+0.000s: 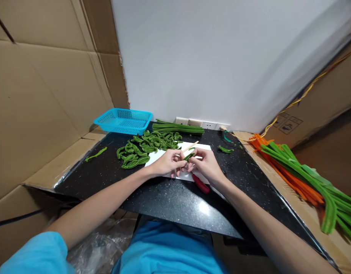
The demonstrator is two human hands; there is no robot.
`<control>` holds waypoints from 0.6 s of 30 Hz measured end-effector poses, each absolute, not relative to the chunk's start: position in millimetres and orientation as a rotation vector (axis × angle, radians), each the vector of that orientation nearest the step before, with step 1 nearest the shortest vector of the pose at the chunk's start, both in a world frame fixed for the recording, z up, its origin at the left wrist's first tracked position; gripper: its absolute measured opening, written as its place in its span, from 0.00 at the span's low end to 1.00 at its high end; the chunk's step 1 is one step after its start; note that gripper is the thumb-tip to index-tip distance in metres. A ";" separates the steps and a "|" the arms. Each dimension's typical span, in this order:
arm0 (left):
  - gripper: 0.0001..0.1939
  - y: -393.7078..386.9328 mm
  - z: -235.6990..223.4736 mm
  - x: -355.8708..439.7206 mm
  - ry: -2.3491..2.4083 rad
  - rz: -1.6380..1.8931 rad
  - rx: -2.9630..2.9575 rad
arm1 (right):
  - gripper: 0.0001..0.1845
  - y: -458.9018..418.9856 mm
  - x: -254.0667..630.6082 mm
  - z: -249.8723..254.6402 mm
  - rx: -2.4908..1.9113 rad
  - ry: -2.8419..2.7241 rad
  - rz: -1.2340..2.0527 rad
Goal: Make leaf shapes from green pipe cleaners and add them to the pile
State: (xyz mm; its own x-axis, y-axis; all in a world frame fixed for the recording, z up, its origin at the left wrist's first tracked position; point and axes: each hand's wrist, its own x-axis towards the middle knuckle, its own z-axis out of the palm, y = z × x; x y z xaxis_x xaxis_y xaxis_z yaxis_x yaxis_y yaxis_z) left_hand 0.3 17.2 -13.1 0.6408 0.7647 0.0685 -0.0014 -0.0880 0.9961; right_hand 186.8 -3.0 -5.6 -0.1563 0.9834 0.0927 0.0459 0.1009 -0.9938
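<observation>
Both hands meet over a white sheet (155,158) on the black speckled tabletop. My left hand (170,163) and my right hand (205,164) pinch a small green pipe-cleaner piece (188,156) between their fingertips. Its far side is partly hidden by the fingers. Just beyond them a thin wooden stick (192,145) lies slanted on the sheet. A red-handled tool (200,184) sits below my right hand; its working end is covered, so its kind cannot be told. Many bent green pipe-cleaner loops (148,144), leaf-like in shape, are heaped to the left.
A bundle of straight green pipe cleaners (178,128) lies at the back, beside a blue plastic basket (124,121). One green loop (226,150) rests to the right. Orange (295,180) and green stems (309,173) lie on cardboard. Wall sockets (209,125) line the back.
</observation>
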 end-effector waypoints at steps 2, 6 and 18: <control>0.20 17.9 -12.7 -0.8 0.664 0.725 1.494 | 0.13 -2.8 188.3 -3.9 -1.056 -1.416 1.280; 0.22 19.6 -12.9 -2.1 0.674 0.758 1.378 | 0.16 -2.4 191.4 1.0 -0.977 -1.424 1.361; 0.27 23.4 -16.4 -1.0 0.651 0.789 1.369 | 0.20 0.4 187.3 -8.8 -0.990 -1.446 1.313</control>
State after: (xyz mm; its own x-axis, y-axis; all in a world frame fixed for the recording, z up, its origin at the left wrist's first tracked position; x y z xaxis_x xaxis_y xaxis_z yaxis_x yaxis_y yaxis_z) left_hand -1.0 23.4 -16.4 0.5925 0.8044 0.0435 -0.1098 0.0271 0.9936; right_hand 187.3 0.4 -8.8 -0.2571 0.9602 0.1096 -0.0172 0.1088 -0.9939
